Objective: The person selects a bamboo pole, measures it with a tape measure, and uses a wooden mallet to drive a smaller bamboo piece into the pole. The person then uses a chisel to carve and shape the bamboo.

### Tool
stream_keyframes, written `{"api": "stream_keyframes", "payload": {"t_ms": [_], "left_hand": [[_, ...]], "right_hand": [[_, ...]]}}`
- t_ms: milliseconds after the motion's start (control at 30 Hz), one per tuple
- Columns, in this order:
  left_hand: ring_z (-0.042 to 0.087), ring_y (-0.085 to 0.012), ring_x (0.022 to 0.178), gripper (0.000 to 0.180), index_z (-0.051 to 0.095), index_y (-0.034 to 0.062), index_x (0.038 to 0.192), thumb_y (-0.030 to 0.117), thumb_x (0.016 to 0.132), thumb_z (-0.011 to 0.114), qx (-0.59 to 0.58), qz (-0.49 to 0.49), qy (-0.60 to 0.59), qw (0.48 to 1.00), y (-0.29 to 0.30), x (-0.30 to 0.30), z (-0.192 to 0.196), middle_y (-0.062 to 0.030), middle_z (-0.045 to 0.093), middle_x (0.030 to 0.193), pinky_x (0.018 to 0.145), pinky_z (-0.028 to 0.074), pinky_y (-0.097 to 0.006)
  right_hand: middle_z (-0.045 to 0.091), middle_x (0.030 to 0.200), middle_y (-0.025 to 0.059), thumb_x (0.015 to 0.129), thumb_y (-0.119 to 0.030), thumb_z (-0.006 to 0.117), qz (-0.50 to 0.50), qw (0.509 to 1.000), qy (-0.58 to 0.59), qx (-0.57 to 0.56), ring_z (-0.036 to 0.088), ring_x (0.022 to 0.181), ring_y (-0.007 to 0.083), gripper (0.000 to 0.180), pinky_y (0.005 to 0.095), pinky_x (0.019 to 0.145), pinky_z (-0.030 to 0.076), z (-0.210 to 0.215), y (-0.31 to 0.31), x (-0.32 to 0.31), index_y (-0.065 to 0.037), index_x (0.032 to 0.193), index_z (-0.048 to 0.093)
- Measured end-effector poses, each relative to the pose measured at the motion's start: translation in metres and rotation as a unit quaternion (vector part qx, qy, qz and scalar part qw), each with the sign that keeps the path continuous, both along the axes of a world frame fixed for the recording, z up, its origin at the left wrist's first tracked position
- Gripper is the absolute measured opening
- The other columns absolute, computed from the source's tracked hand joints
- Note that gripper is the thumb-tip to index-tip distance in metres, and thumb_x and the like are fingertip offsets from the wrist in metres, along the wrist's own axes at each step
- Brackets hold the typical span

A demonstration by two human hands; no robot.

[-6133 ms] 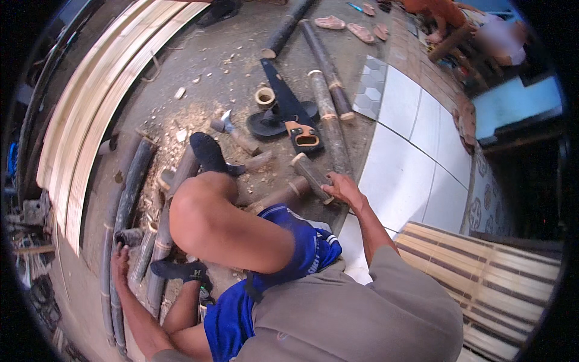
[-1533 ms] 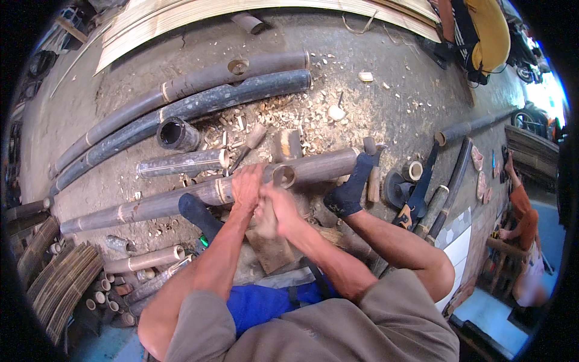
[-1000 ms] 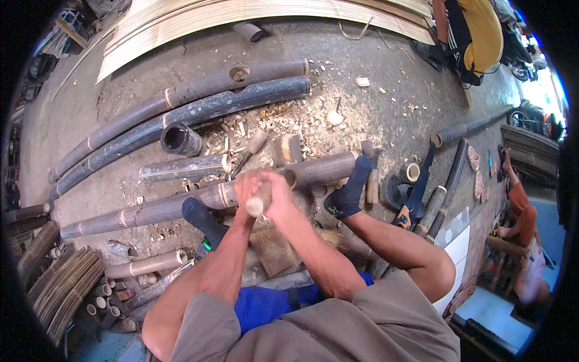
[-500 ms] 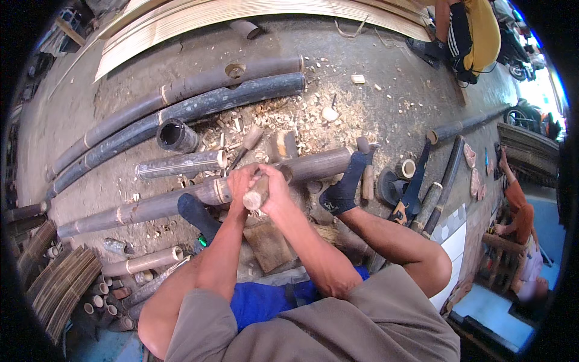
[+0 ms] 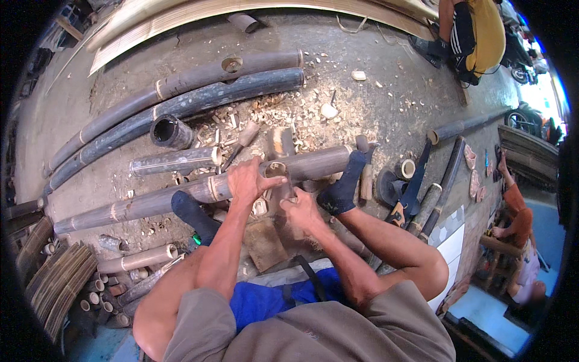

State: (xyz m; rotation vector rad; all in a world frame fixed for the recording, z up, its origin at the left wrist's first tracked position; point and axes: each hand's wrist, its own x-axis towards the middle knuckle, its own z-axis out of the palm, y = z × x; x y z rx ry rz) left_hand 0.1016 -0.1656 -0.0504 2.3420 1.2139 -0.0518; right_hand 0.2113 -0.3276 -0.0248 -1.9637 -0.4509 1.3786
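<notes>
A long grey-brown bamboo pole (image 5: 145, 205) lies crosswise in front of me, between my feet, with a round hole (image 5: 275, 169) cut in its wall. My left hand (image 5: 244, 181) grips the pole just left of the hole, thumb stretched toward the hole's near rim. Right of and nearer than the hole, my right hand (image 5: 303, 211) is closed with curled fingers. What it holds is blurred and I cannot make it out. Beyond the pole lie a wooden-handled tool (image 5: 244, 142) and a short bamboo tube (image 5: 175, 161). A flat wooden block (image 5: 265, 244) rests below my hands.
Two dark bamboo poles (image 5: 199, 99) lie farther off, beside wood chips (image 5: 301, 123). On the right are a mallet-like tool (image 5: 366, 172), a handsaw (image 5: 410, 187) and more bamboo. Cut bamboo pieces (image 5: 96, 295) pile up at lower left. Another person (image 5: 476, 36) is at upper right.
My hands have moved apart: the left now lies on the pole, the right has shifted right and nearer. The wooden handle both hands held upright no longer shows clearly, and the hole is uncovered.
</notes>
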Motion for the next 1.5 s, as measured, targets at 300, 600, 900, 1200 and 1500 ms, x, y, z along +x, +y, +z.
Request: {"api": "stream_keyframes", "payload": {"t_ms": [300, 600, 900, 1200, 1500], "left_hand": [[0.074, -0.0314, 0.089, 0.086, 0.079, 0.0059, 0.101, 0.080, 0.058, 0.083, -0.004, 0.082, -0.020, 0.996, -0.008, 0.009, -0.006, -0.0178, 0.077, 0.087, 0.091, 0.046, -0.046], [0.074, -0.0293, 0.095, 0.076, 0.080, 0.0097, 0.106, 0.075, 0.067, 0.081, -0.027, 0.084, -0.016, 0.996, -0.014, 0.022, -0.006, -0.0148, 0.079, 0.096, 0.096, 0.043, -0.044], [0.071, -0.0353, 0.111, 0.092, 0.070, 0.0085, 0.126, 0.074, 0.062, 0.085, -0.095, -0.097, 0.023, 0.991, 0.030, -0.035, 0.003, -0.0175, 0.075, 0.119, 0.097, 0.052, -0.049], [0.072, -0.0388, 0.105, 0.066, 0.071, 0.0079, 0.117, 0.048, 0.067, 0.086, 0.006, -0.080, -0.060, 0.995, 0.018, -0.045, -0.031, -0.0174, 0.075, 0.113, 0.090, 0.056, -0.050], [0.072, -0.0350, 0.109, 0.080, 0.070, 0.0130, 0.129, 0.064, 0.070, 0.082, 0.014, -0.102, -0.018, 0.995, 0.021, -0.053, -0.025, -0.0145, 0.075, 0.120, 0.092, 0.057, -0.047]], "right_hand": [[0.072, 0.091, 0.0311, 0.086, -0.025, 0.066, 0.263, 0.962, -0.052, -0.058, 0.074, 0.084, 0.0446, 0.039, 0.0516, 0.082, 0.056, 0.025, 0.033, 0.068, 0.007, 0.107, 0.067], [0.073, 0.074, 0.0191, 0.081, -0.024, 0.069, 0.594, 0.794, -0.124, -0.043, 0.073, 0.066, 0.0324, 0.033, 0.0444, 0.064, 0.059, -0.017, 0.100, 0.137, 0.005, 0.096, 0.070], [0.074, 0.085, 0.0264, 0.086, -0.026, 0.066, 0.424, 0.893, -0.141, -0.051, 0.074, 0.077, 0.0404, 0.037, 0.0495, 0.074, 0.059, -0.006, 0.042, 0.064, 0.007, 0.102, 0.071], [0.066, 0.073, 0.0067, 0.099, -0.028, 0.065, -0.165, 0.955, 0.244, 0.041, 0.065, 0.061, 0.0217, 0.024, 0.0390, 0.056, 0.054, -0.017, 0.050, -0.055, -0.004, 0.097, 0.068], [0.063, 0.074, 0.0038, 0.102, -0.034, 0.067, -0.323, 0.871, 0.369, 0.041, 0.062, 0.062, 0.0186, 0.027, 0.0361, 0.054, 0.054, -0.009, 0.048, -0.050, -0.008, 0.096, 0.064]]}}
